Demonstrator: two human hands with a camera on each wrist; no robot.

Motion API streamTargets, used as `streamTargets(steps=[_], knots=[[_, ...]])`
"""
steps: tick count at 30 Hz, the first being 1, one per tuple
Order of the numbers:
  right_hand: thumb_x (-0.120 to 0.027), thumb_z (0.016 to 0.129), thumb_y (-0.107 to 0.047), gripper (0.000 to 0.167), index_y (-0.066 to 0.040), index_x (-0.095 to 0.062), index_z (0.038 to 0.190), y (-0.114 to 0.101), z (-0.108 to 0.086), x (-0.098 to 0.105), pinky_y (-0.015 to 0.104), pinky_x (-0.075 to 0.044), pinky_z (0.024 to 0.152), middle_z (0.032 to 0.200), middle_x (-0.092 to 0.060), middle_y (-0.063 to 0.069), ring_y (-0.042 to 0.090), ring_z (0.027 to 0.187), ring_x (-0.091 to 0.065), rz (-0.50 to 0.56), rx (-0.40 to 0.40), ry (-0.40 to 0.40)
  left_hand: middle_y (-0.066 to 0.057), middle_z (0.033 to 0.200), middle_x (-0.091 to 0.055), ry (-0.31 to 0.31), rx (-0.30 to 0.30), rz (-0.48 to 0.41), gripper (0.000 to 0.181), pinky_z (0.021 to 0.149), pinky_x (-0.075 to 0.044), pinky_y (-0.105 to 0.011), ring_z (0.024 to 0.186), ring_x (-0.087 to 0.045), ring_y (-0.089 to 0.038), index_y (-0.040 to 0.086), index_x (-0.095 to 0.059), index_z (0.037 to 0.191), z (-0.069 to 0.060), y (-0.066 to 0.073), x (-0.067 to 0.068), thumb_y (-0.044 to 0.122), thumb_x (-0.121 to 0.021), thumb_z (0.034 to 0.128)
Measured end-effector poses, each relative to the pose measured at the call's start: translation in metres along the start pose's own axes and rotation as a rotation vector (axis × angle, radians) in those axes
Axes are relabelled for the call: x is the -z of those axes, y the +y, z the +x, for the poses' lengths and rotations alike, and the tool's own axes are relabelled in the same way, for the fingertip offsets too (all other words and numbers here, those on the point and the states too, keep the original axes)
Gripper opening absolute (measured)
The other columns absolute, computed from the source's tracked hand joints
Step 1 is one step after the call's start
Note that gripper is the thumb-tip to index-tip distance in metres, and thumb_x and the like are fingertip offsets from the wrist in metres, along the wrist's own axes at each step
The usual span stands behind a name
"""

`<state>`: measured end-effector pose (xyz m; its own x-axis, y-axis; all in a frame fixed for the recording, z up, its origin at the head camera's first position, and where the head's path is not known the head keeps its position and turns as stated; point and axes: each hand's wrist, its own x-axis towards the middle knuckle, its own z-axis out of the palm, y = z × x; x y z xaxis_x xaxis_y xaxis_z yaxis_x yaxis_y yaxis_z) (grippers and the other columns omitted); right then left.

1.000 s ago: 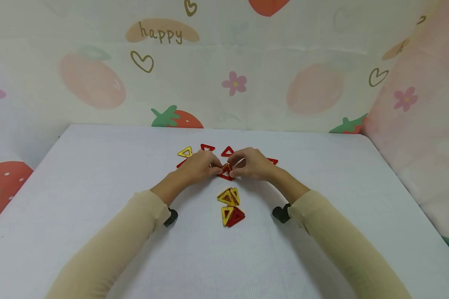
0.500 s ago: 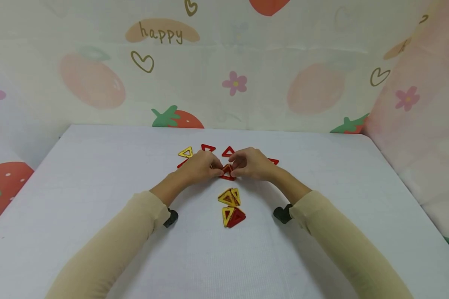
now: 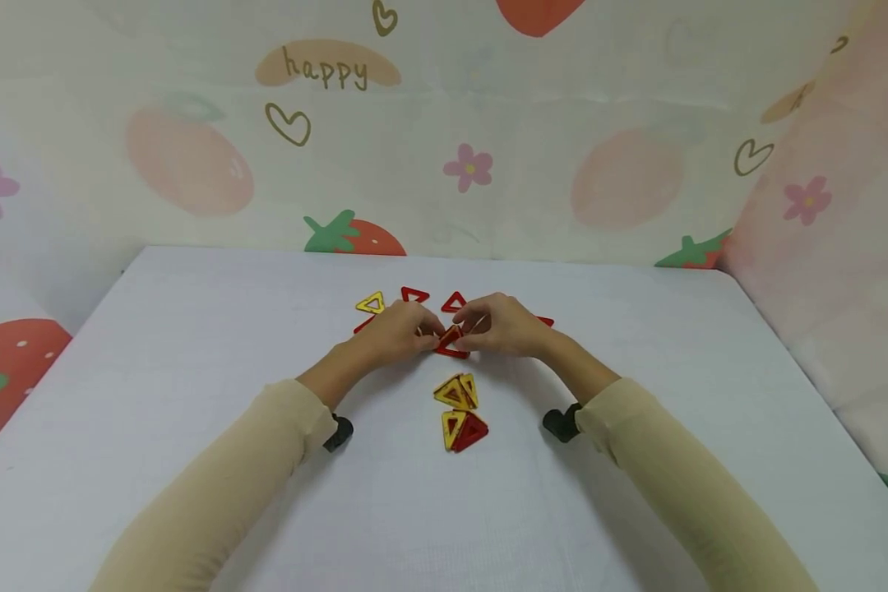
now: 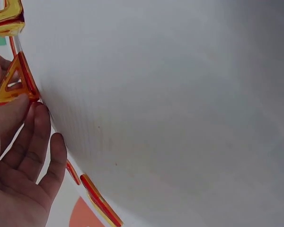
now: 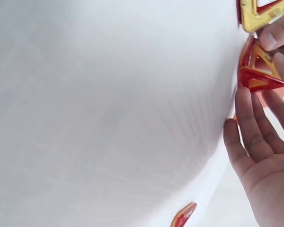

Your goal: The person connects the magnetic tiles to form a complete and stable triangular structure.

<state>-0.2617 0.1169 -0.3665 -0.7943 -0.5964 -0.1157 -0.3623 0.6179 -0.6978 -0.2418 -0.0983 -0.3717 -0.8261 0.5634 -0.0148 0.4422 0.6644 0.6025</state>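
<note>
On the left side of the bench (image 3: 118, 427), a beige left sleeve (image 3: 215, 493) reaches in, black device (image 3: 338, 432) at its cuff. Near its far end: a yellow triangle (image 3: 370, 310) lying flat and a red piece (image 3: 363, 325), partly hidden by the hand. Then left grip (image 3: 395, 333), grasping: thumb and fingers pinch the left side of a red triangle assembly (image 3: 453, 353), which sits mid-bench between the two hands. Wrist views show it with an orange triangular face beside red ones. Just beyond the left grip, a flat red triangle (image 3: 416, 291). Nearer the person than the assembly, a yellow build (image 3: 462, 398), then a red-and-yellow build (image 3: 470, 432) beside it. Beyond the assembly, another red triangle (image 3: 454, 309). Next right grip (image 3: 505, 326), also grasping, thumb and fingertips on the assembly's right side. Farther right, a red tile (image 3: 546, 321) half hidden behind the wrist, black unit (image 3: 561, 424), right sleeve (image 3: 696, 477).
</note>
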Motion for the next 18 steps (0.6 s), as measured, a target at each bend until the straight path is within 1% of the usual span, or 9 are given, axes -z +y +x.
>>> streamTargets(steps=[4,8,13,15,18], knots=[[-0.066,0.092,-0.012,0.033,-0.004,-0.068,0.124,-0.0015,-0.0025,0.0033,0.035,-0.055,0.087,0.115,-0.07,0.009,0.023,0.103,-0.067,0.0,0.006,-0.008,-0.01,0.103,-0.073,0.014,-0.002,0.015,0.02,0.091,-0.053,-0.037,0.096,-0.065,-0.021,-0.001,-0.073,0.112,0.0016,-0.0003,-0.0016,0.004,-0.063,0.095],[-0.06,0.093,-0.002,0.032,-0.003,-0.068,0.124,-0.0005,-0.0025,0.003,0.034,-0.055,0.085,0.122,-0.068,0.011,0.025,0.103,-0.066,-0.002,0.018,-0.002,-0.009,0.101,-0.073,0.032,0.025,0.041,0.02,0.087,-0.053,-0.035,0.091,-0.065,-0.019,0.0,-0.073,0.112,0.0025,0.0013,-0.0027,0.006,-0.064,0.0952],[-0.062,0.093,0.003,0.032,-0.003,-0.068,0.125,0.0006,-0.0003,-0.0006,0.034,-0.056,0.087,0.123,-0.068,0.011,0.025,0.101,-0.067,-0.018,0.043,0.015,-0.009,0.1,-0.073,0.081,0.08,0.055,0.019,0.083,-0.053,-0.034,0.085,-0.063,-0.02,0.001,-0.074,0.111,0.0033,0.0037,-0.005,0.009,-0.065,0.0949],[-0.063,0.093,0.002,0.031,-0.003,-0.068,0.124,0.0,-0.0002,-0.0013,0.035,-0.055,0.088,0.121,-0.069,0.011,0.025,0.1,-0.067,-0.027,0.041,0.027,-0.01,0.102,-0.073,0.101,0.09,0.041,0.019,0.084,-0.054,-0.034,0.086,-0.063,-0.02,0.001,-0.074,0.111,0.0036,0.004,-0.0059,0.008,-0.065,0.095],[-0.064,0.094,-0.001,0.028,-0.002,-0.069,0.121,-0.0002,0.0001,-0.0018,0.035,-0.055,0.089,0.118,-0.069,0.012,0.025,0.1,-0.067,-0.041,0.041,0.034,-0.011,0.105,-0.073,0.121,0.089,0.011,0.02,0.088,-0.053,-0.034,0.089,-0.064,-0.021,0.0,-0.072,0.113,0.0039,0.0037,-0.0064,0.007,-0.064,0.0956]])
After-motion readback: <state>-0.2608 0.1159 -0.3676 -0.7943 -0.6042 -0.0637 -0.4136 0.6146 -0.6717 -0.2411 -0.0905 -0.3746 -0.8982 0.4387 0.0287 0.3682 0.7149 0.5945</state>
